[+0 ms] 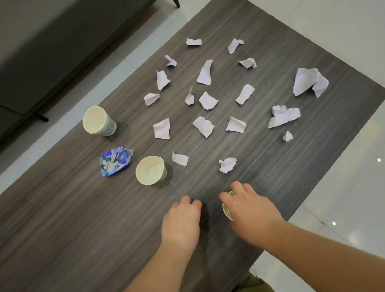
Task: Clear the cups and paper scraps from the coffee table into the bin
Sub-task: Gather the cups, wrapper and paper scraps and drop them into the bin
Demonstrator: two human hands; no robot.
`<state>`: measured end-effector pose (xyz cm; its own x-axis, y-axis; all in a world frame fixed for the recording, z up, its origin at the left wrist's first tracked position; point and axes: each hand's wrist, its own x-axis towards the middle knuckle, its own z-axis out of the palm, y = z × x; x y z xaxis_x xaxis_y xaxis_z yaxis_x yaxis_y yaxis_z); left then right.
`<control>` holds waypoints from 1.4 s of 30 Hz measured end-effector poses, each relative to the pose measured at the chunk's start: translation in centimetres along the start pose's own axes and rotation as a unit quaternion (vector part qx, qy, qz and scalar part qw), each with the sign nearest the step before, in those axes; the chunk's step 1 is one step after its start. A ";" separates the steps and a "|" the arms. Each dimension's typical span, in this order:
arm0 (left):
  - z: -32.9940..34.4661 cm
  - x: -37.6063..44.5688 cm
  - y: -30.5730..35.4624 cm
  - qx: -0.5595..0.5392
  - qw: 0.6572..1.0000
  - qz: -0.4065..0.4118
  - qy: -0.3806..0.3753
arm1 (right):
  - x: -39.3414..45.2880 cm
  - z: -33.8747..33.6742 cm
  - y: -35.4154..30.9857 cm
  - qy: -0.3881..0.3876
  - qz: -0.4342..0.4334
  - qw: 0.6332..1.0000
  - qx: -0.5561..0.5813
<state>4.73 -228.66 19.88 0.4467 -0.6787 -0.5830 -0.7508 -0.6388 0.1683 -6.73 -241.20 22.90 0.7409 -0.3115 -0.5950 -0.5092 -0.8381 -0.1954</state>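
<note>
The right hand (pixel 249 209) lies over a small paper cup (pixel 226 210), its fingers (pixel 237 186) curled round the rim from above; only a sliver of the cup's pale rim and inside shows at the thumb side, so whether it stands straight or leans cannot be told. The left hand (pixel 182 220) is just beside it, apart from the cup, knuckles up, its fingers (pixel 185 201) curled under with their tips down at the desk (pixel 50 246); it holds nothing that shows.

Just beyond the right fingers lies a crumpled paper scrap (pixel 227 164). Beyond the left fingers stands a second cup (pixel 151 170), upright, mouth up, with a flat scrap (pixel 180 158) just to its right. Left of that cup lies a crushed blue and white wrapper (pixel 115 160). Farther out on the same side stands a third cup (pixel 98 120), also mouth up, with a greenish print on its wall.

Well beyond both sets of fingers the paper scraps (pixel 202 88) are scattered across the far half of the desk, lying apart from one another, most flat or slightly curled, their long axes pointing every way. The two largest, a crumpled wad (pixel 283 115) and a folded sheet piece (pixel 309 81), lie far out to the right of the right fingers, near the desk's edge.

A dark sofa (pixel 17 47) stands past the desk on the left, on a pale tiled floor (pixel 341 6).
</note>
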 end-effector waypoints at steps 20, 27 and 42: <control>4.4 -15.5 -10.8 -0.207 0.947 -0.204 0.135 | -2.2 2.0 -16.3 -0.047 -0.246 0.962 -0.107; 10.2 -26.7 -15.8 -0.266 0.908 -0.278 0.164 | -6.8 6.6 -26.1 -0.059 -0.318 0.931 -0.170; 21.3 -52.6 -29.0 -0.329 0.826 -0.369 0.271 | -19.9 18.5 -51.7 -0.042 -0.391 0.886 -0.246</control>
<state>-7.36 -166.66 28.70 0.9507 0.0345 -0.3080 0.1701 -0.8888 0.4256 -3.20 -183.37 30.40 0.7382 0.4668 -0.4870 0.4121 -0.8836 -0.2223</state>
